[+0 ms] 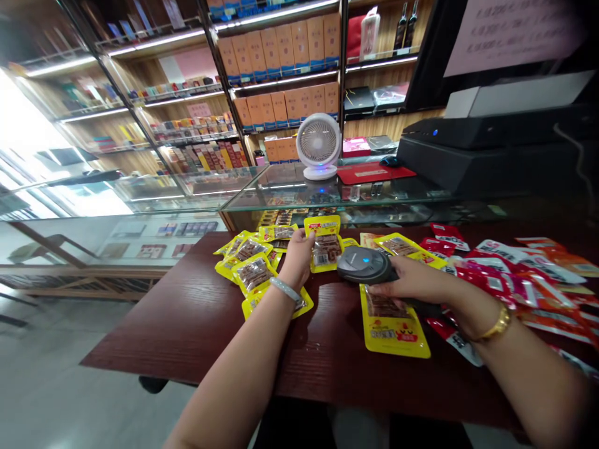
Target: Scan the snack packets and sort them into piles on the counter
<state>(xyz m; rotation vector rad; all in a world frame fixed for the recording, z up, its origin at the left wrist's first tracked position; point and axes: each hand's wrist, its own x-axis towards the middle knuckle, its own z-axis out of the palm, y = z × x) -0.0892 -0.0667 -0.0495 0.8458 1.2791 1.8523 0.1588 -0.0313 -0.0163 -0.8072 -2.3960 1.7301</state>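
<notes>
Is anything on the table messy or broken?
I can't see anything broken or spilled. The messiest bit is right of the right hand: red and orange packets overlap at all angles. Yellow packets near the left hand lie crookedly too.

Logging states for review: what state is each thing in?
Left hand: pinching yellow packet
Held yellow packet: upright
Right hand: gripping scanner
Scanner: blue light lit
Yellow packet below scanner: flat on table
Left yellow packets: piled
Red and orange packets: heaped
Fan: upright, base lit; spinning unclear
Shelf lights: lit
</notes>
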